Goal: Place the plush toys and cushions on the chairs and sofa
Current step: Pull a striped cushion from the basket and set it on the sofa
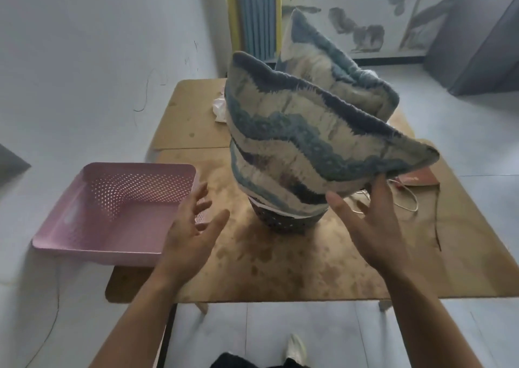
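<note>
Two fluffy cushions with wavy blue and cream bands stand stuffed into a small dark perforated basket [283, 221] on the brown table [280, 266]. The near cushion [303, 146] leans toward me; the far cushion [331, 67] rises behind it. My right hand [365, 221] is spread under the near cushion's lower right edge, fingertips touching it, with no closed grip. My left hand [191, 227] hovers open to the left of the basket, over the pink tray's near corner, holding nothing. No chairs or sofa are in view.
An empty pink perforated tray [92, 227] overhangs the table's left edge. A white crumpled bag [220, 109] lies behind the cushions. A red booklet [415, 178] and a white cord [404, 196] lie at the right. A dark cabinet [483, 44] stands far right.
</note>
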`<state>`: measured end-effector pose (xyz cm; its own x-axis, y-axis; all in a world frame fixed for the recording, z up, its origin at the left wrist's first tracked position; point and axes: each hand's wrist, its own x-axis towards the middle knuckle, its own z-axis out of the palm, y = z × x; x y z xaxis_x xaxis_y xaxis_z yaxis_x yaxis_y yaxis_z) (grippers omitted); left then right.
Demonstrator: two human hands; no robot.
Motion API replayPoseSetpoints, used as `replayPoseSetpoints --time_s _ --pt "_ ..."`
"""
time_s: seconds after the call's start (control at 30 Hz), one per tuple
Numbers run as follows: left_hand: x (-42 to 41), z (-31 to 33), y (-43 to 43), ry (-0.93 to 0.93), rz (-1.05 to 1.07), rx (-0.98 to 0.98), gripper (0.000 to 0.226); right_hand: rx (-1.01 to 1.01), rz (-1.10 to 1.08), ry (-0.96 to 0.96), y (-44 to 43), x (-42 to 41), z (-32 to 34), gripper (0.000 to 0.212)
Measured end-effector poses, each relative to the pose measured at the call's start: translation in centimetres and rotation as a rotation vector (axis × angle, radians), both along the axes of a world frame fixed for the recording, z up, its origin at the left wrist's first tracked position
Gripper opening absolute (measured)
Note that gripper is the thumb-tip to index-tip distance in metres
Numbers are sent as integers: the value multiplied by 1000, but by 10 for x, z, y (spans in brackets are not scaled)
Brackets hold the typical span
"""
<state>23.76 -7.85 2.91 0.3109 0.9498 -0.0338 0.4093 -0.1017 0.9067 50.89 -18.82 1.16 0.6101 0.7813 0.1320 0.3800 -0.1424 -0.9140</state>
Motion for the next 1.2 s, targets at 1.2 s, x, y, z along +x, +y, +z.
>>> replayPoseSetpoints --time_s 1.2 --pt "136 -18 240 -11 -40 105 76 36 -166 -128 101 -115 -63 77"
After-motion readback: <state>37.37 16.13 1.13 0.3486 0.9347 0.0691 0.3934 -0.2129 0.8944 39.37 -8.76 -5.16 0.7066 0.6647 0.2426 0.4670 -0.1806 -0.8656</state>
